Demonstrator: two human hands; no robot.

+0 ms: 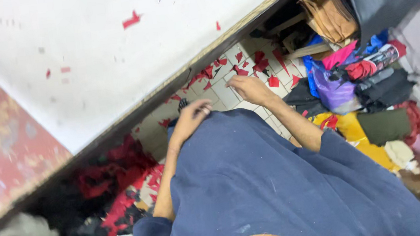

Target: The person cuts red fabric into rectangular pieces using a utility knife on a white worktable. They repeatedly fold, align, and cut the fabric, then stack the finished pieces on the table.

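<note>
Both arms are bare below short dark blue sleeves and reach downward and away from the body. The left hand [189, 121] lies at the hem of the blue shirt, fingers curled inward, seemingly pinching the cloth. The right hand [250, 89] stretches further out, palm down, fingers loosely spread and slightly bent, its forearm straight behind it.

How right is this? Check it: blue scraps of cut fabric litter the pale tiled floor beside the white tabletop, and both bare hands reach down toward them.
One detail is wrong: the scraps of cut fabric are red, not blue. The head view shows them littering the pale tiled floor beside the white tabletop, and the left hand and right hand both reach down toward them.
</note>
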